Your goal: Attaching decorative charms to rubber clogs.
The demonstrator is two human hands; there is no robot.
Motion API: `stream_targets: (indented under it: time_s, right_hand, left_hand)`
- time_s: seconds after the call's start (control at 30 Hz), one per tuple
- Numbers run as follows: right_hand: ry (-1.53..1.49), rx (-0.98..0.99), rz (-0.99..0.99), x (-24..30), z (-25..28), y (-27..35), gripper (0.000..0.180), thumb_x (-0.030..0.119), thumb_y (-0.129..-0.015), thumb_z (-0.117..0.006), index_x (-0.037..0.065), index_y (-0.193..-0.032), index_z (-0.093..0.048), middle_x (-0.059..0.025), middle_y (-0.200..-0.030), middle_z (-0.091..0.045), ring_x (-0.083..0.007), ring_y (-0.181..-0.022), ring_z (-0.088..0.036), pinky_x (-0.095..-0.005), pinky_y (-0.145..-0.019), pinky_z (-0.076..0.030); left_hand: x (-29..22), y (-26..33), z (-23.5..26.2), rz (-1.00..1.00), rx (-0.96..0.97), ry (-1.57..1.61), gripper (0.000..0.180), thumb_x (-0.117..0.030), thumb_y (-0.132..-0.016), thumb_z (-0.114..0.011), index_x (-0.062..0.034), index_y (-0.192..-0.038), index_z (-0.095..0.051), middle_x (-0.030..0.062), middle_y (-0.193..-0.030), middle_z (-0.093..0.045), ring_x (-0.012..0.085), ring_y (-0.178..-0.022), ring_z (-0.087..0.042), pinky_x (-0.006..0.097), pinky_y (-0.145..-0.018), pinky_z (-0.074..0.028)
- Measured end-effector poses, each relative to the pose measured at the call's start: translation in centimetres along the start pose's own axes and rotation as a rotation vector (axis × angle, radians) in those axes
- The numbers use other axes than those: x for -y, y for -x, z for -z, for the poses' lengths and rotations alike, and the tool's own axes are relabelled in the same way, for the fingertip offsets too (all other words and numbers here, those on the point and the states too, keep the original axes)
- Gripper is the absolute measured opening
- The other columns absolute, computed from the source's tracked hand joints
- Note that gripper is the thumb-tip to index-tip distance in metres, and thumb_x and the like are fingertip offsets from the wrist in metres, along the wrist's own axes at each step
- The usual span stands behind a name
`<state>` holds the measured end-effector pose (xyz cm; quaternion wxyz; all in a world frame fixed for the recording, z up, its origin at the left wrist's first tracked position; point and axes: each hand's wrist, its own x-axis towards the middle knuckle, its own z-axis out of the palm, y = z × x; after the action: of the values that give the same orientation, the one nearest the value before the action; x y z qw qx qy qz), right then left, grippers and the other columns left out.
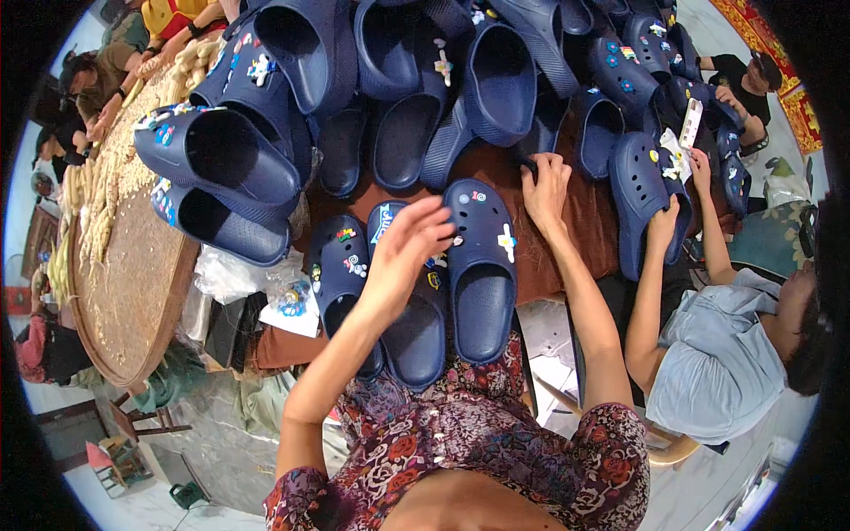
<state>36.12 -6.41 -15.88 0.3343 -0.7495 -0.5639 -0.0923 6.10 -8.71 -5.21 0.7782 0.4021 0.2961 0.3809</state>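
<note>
Three navy foam clogs with colourful charms stand side by side in front of me: a left clog [341,270], a middle clog [414,332] partly covered by my forearm, and a right clog [481,283]. My left hand [413,237] hovers over the middle clog's toe, fingers stretched out and slightly blurred, holding nothing. Farther right, my right hand [546,190] reaches over the brown table cover [580,252]. Its bent fingers are at the lower edge of another navy clog [544,124], and a dark piece of it shows between thumb and forefinger.
Many more navy clogs [390,133] are piled across the back. On the left stands a round tray [133,310] of pale kernels, with people around it. At right, a co-worker in a light blue shirt [722,354] holds a decorated clog [639,190]. Clear plastic bags [235,273] lie at left.
</note>
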Motion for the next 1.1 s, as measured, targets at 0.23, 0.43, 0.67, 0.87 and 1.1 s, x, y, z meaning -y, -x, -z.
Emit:
stream_targets:
  time_s: [0.23, 0.43, 0.67, 0.87, 1.1]
  right_hand:
    - [-0.017, -0.046, -0.004, -1.3, 1.4, 1.7, 0.018, 0.009, -0.088, -0.065, 0.003, -0.104, -0.060, -0.0176, -0.108, -0.054, -0.0388, -0.097, -0.053, -0.0470, -0.085, -0.045]
    - [-0.006, -0.017, 0.042, 0.0, 4.6, 5.0, 0.017, 0.009, -0.088, -0.064, 0.003, -0.103, -0.060, -0.0178, -0.104, -0.054, -0.0383, -0.095, -0.054, -0.0469, -0.083, -0.045]
    - [0.064, 0.084, -0.003, 3.2, 8.2, 8.6, 0.017, 0.021, -0.087, -0.071, 0.006, -0.085, -0.065, -0.0101, -0.091, -0.059, -0.0315, -0.085, -0.055, -0.0429, -0.074, -0.043]
    - [0.075, 0.137, 0.030, 4.7, 9.5, 7.1, 0.023, 0.027, -0.090, -0.068, 0.008, -0.078, -0.066, -0.0076, -0.077, -0.061, -0.0286, -0.073, -0.055, -0.0423, -0.069, -0.041]
    - [-0.039, 0.186, -0.016, 3.9, 6.5, 4.1, 0.029, 0.036, -0.090, -0.068, 0.007, -0.089, -0.063, -0.0104, -0.077, -0.065, -0.0310, -0.076, -0.065, -0.0428, -0.067, -0.049]
  left_hand:
    - [1.9, -10.8, -2.7, 0.368, 0.039, 0.526, 0.050, -0.025, -0.097, -0.059, 0.0017, -0.136, -0.043, 0.0223, -0.145, -0.046, 0.0353, -0.129, -0.051, 0.047, -0.111, -0.043]
    - [3.0, -13.9, -2.5, 0.388, 0.073, 0.611, 0.043, -0.023, -0.096, -0.058, -0.0011, -0.131, -0.047, 0.0215, -0.141, -0.052, 0.0346, -0.125, -0.055, 0.049, -0.106, -0.046]
    - [3.5, -11.8, -2.0, 0.330, 0.080, 0.273, 0.047, -0.025, -0.099, -0.052, -0.0060, -0.142, -0.044, 0.0164, -0.141, -0.053, 0.0306, -0.120, -0.057, 0.045, -0.104, -0.047]
    - [4.1, -7.3, -1.8, -0.110, 0.226, -0.414, 0.036, -0.015, -0.097, -0.058, -0.0038, -0.131, -0.056, 0.0090, -0.121, -0.066, 0.0142, -0.107, -0.062, 0.028, -0.090, -0.050]
    - [2.5, -1.2, -3.9, -0.427, 0.328, -1.299, 0.041, -0.011, -0.084, -0.066, -0.0011, -0.123, -0.060, 0.0205, -0.124, -0.060, 0.0394, -0.114, -0.055, 0.047, -0.098, -0.046]
